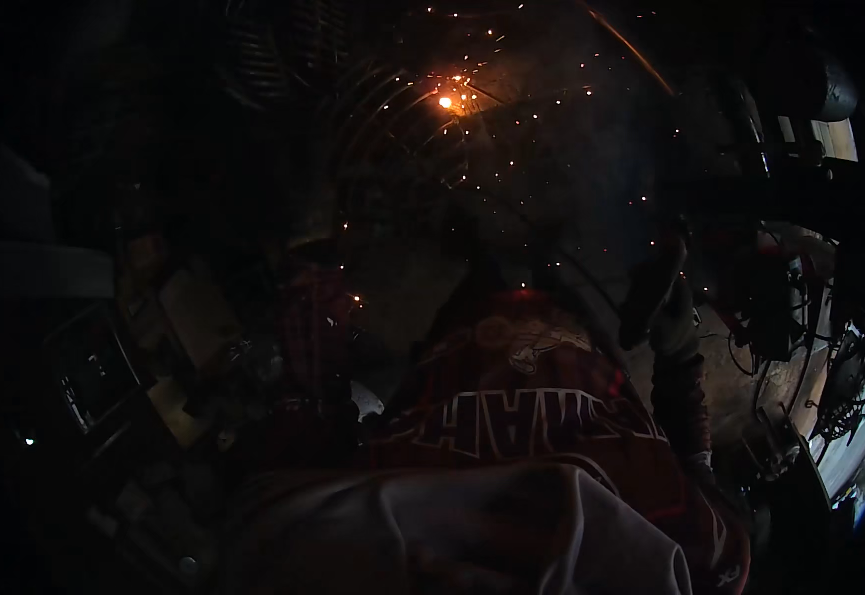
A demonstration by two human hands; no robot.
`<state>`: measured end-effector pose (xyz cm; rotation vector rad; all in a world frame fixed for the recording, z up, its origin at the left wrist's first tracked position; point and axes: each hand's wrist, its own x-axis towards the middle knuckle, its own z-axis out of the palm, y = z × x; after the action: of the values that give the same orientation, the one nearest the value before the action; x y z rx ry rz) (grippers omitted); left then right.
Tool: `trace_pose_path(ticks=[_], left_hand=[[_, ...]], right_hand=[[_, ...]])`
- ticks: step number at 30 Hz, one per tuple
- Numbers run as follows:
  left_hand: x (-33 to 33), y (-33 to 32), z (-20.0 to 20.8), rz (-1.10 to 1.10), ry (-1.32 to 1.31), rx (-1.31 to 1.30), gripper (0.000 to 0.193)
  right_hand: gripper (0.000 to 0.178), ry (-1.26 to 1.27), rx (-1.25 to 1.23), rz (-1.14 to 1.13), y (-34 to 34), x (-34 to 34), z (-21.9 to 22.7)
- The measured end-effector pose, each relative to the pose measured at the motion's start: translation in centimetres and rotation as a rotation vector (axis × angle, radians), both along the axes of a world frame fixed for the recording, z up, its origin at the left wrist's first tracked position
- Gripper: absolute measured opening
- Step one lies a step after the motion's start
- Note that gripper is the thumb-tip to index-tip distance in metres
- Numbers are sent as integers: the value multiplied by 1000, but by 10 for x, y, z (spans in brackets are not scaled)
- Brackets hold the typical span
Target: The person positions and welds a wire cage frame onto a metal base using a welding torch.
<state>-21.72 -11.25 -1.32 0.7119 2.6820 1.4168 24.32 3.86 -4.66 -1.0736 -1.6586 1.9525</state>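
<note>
The view is very dark. Down at the right my right arm, in a dark sleeve, ends in my right hand (656, 288), a dark shape whose fingers I cannot make out. At the left a dim reddish sleeve (318, 322) shows; my left hand at its end is lost in the shadow. Beyond both hands, at the top middle, a bright orange glowing spot (445, 102) throws sparks outward. Faint curved metal bars (383, 109) catch its light. Whether either hand holds anything is hidden by the dark.
My dark red shirt (542, 416) with pale lettering fills the lower middle. Tangled dark cables (844, 382) hang at the right near a bright opening. Boxy pieces (199, 317) and a dark framed panel (92, 367) lie at the left. Sparks scatter across the middle.
</note>
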Motion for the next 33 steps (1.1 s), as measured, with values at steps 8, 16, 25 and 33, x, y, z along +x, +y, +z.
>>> trace_pose_path(ticks=[8, 16, 25, 33], left_hand=[[-10, 3, -15, -5, -22, -24, 41], [-7, 9, 3, -8, -128, 36, 46], [-2, 18, 11, 70, -114, 4, 57], [-6, 15, 10, 98, -125, -134, 70]], right_hand=[[34, -99, 16, 44, -1, 0, 2], [37, -42, -52, -3, -3, 3, -3], [41, -81, -39, 12, 0, 6, -5], [40, -51, -77, 17, 2, -3, 0]])
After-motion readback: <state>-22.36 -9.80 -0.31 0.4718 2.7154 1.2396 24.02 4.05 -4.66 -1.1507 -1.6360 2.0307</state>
